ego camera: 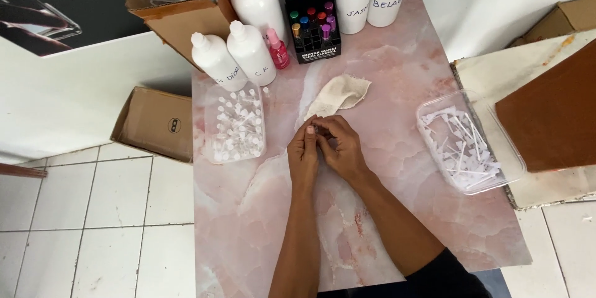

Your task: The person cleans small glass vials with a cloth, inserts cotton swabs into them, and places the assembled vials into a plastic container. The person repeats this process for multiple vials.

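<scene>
Near the middle of the counter (397,87), held the left hand (303,152) and the right hand (343,149) together, fingertips meeting. Pinched a small piece (316,129) between them, too small to tell what. Kept it just above the counter, close under the eyes, likely because so little a thing wants both hands and a near look.

Just beyond the fingertips, laid a beige cloth (338,94) flat, within easy reach. Toward the left edge, set a clear tray of small white-capped vials (234,125), upright in rows. At the right edge, left a second clear tray (462,146) overhanging, filled with loose white plastic bits. Placed the two trays on either side of the hands, seemingly so that each hand could reach one without crossing.

Along the far edge, stood tall white bottles (251,53) in two groups, with a black display box of coloured little bottles (310,15) between them and a small pink spray bottle (278,48) beside it. Kept these back, apart from the hands.
</scene>
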